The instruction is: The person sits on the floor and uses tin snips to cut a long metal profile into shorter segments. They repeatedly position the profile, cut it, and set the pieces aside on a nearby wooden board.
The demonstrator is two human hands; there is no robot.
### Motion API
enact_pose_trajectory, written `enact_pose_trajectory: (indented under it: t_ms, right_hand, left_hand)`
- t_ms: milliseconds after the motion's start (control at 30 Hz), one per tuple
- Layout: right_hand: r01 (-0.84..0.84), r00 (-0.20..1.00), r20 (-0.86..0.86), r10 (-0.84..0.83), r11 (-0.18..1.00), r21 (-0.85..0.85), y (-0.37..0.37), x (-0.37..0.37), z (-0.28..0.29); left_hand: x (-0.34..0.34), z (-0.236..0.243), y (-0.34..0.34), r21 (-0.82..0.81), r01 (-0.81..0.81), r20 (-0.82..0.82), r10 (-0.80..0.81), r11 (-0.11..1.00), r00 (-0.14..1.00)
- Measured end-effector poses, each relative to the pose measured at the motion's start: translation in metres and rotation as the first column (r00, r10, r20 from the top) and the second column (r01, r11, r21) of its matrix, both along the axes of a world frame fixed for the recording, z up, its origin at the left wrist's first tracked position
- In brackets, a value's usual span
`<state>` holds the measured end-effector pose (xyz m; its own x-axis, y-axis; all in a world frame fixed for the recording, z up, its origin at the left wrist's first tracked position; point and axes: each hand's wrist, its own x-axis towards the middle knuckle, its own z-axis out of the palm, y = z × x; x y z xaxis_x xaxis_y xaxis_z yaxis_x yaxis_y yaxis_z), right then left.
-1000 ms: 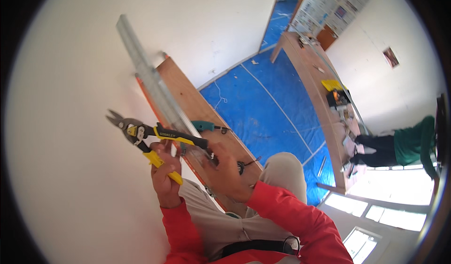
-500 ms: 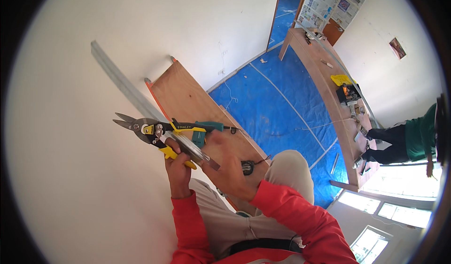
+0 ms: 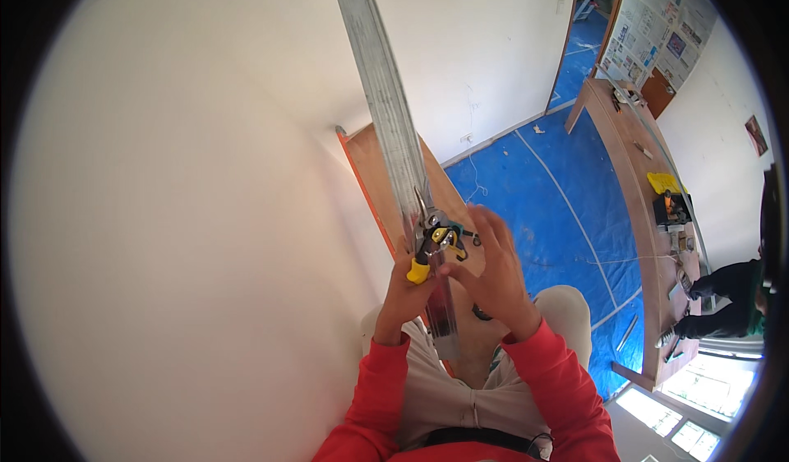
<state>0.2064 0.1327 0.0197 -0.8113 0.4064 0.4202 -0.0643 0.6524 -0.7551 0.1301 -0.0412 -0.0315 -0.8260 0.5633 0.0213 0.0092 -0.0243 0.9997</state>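
A long grey metal channel (image 3: 385,92) runs from the top of the view down between my hands to my lap. My left hand (image 3: 399,297) grips it from the left, together with a yellow handle of the tin snips (image 3: 440,236). The snips lie across the channel, blades pointing up along it. On the right, my right hand (image 3: 497,277) is slightly blurred, its fingers stretched out and apart beside the snips. Its thumb comes close to the handles; whether it touches them I cannot tell.
Beneath the channel is a wooden bench (image 3: 374,162) with an orange edge, a black round object (image 3: 482,311) lying on it. Blue sheeting (image 3: 567,207) covers the floor. At right, a long wooden plank bench (image 3: 633,199) carries a toolbox (image 3: 674,211); another person (image 3: 723,297) stands there.
The channel has swung to the right and now stands more upright. The snips have turned from sideways to pointing up along it. My right hand has opened out beside them.
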Motion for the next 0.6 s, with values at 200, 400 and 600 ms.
enact_pose_trajectory:
  t_ms: [200, 400, 600]
  right_hand:
    - [-0.269, 0.941, 0.115, 0.318, 0.91, -0.315, 0.013, -0.001, -0.004]
    - [-0.138, 0.866, 0.233, 0.442, 0.66, -0.739, 0.007, 0.012, 0.005]
    - [-0.24, 0.843, -0.046, 0.537, 0.297, -0.924, 0.025, 0.024, 0.004]
  left_hand:
    - [0.013, 0.019, -0.001, 0.003, 0.004, 0.136, -0.004, 1.0, 0.991]
    - [0.003, 0.023, -0.002, 0.226, -0.095, -0.143, 0.13, 0.969, 0.981]
    - [-0.022, 0.026, -0.009, 0.145, -0.028, -0.202, 0.057, 0.989, 0.978]
